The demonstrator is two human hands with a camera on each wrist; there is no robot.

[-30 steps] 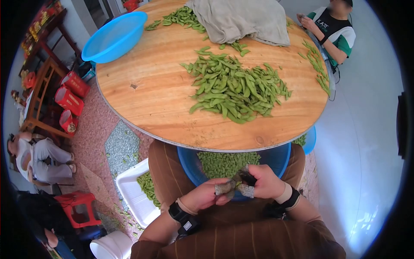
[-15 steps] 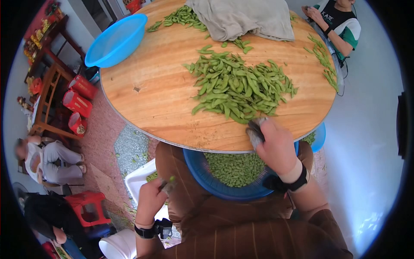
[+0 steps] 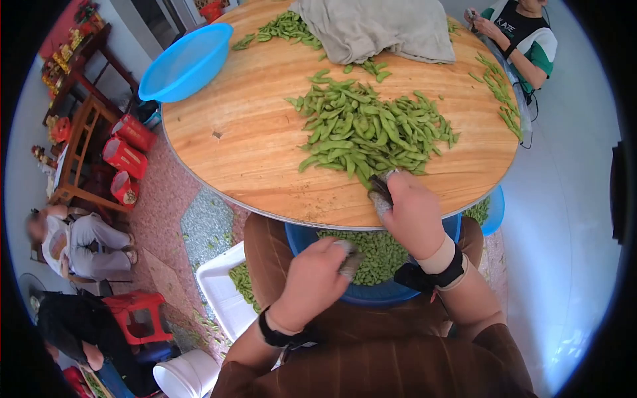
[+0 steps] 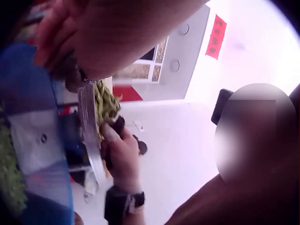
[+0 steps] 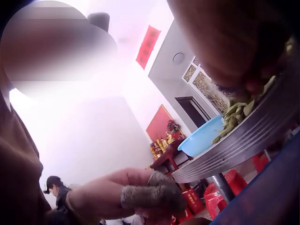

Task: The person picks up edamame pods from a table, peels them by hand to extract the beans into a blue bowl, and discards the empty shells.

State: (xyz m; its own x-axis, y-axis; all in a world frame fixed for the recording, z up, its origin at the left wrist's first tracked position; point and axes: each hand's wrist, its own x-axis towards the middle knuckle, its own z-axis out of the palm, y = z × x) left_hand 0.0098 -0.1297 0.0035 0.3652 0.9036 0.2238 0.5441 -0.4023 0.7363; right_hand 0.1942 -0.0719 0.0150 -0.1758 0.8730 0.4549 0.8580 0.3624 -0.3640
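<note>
A heap of green soybean pods [image 3: 378,129] lies on the round wooden table [image 3: 259,176]. My right hand [image 3: 417,215] is at its near edge, with grey and dark coverings on the fingers. Those fingertips meet the closest pods; whether they pinch one I cannot tell. Over the lap, my left hand [image 3: 315,282] hangs above the near side of a blue basin [image 3: 298,249] of shelled beans [image 3: 381,255]. Its grey-wrapped fingers [image 5: 145,197] are loosely bent in the right wrist view, with nothing seen in them.
Left of the lap, a white tray [image 3: 215,285] holds pods. A light blue basin [image 3: 186,66] and a grey cloth [image 3: 375,30] lie on the table. Another blue basin [image 3: 496,212] stands low at right. A white bucket [image 3: 182,375], a red stool [image 3: 136,315] and several people are around.
Both hands were together over the basin, then parted. The right went up to the heap and shifted slightly left; the left went out beside the white tray and has come back toward the basin.
</note>
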